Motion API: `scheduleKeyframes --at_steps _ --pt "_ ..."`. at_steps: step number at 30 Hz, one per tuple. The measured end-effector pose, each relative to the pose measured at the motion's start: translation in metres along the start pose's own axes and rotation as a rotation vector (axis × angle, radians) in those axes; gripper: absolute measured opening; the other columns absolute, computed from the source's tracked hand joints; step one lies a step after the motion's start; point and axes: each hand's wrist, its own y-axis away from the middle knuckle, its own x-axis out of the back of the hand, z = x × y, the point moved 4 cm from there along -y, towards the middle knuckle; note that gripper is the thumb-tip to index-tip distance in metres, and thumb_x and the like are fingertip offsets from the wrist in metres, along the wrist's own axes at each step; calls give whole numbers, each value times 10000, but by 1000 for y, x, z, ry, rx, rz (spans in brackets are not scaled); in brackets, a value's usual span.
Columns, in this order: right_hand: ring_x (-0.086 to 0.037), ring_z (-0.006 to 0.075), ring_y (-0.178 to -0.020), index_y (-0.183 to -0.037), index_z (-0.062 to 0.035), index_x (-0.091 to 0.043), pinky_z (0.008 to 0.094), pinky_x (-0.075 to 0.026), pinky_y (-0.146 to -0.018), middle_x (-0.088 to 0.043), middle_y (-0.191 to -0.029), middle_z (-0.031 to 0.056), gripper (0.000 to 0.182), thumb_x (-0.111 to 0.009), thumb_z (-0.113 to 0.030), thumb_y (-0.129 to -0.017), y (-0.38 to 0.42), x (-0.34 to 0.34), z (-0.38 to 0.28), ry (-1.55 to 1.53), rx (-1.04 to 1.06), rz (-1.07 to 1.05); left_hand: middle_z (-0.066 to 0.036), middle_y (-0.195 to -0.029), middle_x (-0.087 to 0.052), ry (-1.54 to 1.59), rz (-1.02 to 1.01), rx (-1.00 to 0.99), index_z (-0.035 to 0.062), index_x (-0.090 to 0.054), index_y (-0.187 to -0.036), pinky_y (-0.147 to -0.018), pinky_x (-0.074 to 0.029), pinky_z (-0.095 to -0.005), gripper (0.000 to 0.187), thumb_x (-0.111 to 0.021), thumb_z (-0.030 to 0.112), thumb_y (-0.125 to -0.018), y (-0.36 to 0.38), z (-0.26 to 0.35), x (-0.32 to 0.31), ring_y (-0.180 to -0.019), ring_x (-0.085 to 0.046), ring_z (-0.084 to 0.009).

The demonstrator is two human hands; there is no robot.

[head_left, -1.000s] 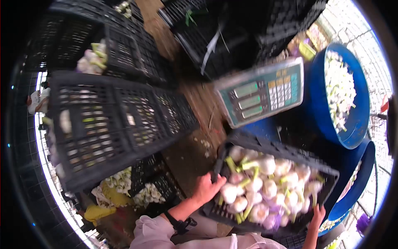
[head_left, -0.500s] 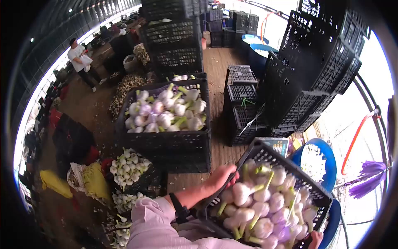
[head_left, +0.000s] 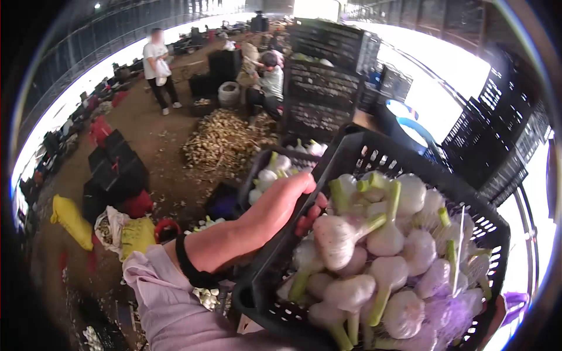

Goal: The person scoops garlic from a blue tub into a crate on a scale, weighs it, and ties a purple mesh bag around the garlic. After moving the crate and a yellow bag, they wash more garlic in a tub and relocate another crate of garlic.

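Observation:
A black plastic crate (head_left: pixel 257 275) full of garlic bulbs (head_left: pixel 389 257) with green cut stems is held up, tilted, close in front of me. My left hand (head_left: pixel 287 202) is closed over its left rim, fingers curling through to the inside. A sliver of my right hand (head_left: pixel 496 322) shows at the crate's lower right side, closed on it; most of that hand is hidden. Just behind my left hand, partly covered by the held crate, lies another crate of garlic (head_left: pixel 275 169).
Tall stacks of black crates (head_left: pixel 322 88) stand ahead and at the right (head_left: pixel 492 140). Blue tubs (head_left: pixel 413 134) stand between them. A garlic heap (head_left: pixel 216 140) lies on the floor, near a seated person (head_left: pixel 270 85) and a standing person (head_left: pixel 157 70). Yellow sacks (head_left: pixel 73 222) lie left.
The held crate has risen and come nearer, now covering much of the garlic crate ahead. My view has swung up and left, bringing the seated person into sight.

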Motion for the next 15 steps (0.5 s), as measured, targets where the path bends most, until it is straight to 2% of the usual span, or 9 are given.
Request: scheduleKeyframes --at_steps 2,8,11,15 --pt "-436 101 -522 -734 -16 -534 242 -337 -481 -485 -580 24 165 -482 -167 -773 -27 -69 -5 -72 -29 -137 -17 -644 -503 -88 17 -76 4 -549 -835 -483 -374 -221 354 -366 304 -789 -12 16 39 -507 -434 -93" --pt "-445 102 -521 -735 -19 -535 238 -342 -478 -489 -579 26 164 -480 -169 -774 -80 -262 -26 -217 -110 -552 -17 -638 -492 -112 151 1 -8 -530 -815 -474 -380 -223 277 -386 226 -793 -42 48 107 -502 -428 -90" --pt "-450 102 -521 -735 -21 -536 236 -345 -477 -492 -579 28 164 -480 -170 -775 -96 -332 -35 -256 -140 -715 -9 -632 -486 -57 200 11 -11 -530 -821 -475 -377 -216 271 -397 222 -789 -55 58 124 -502 -421 -83" --pt "-456 102 -520 -736 -23 -537 233 -349 -475 -495 -578 29 164 -479 -171 -775 -112 -389 -38 -284 -168 -878 -14 -639 -494 -85 264 -52 -26 -532 -840 -477 -382 -211 267 -397 199 -795 -65 66 130 -495 -434 -83"
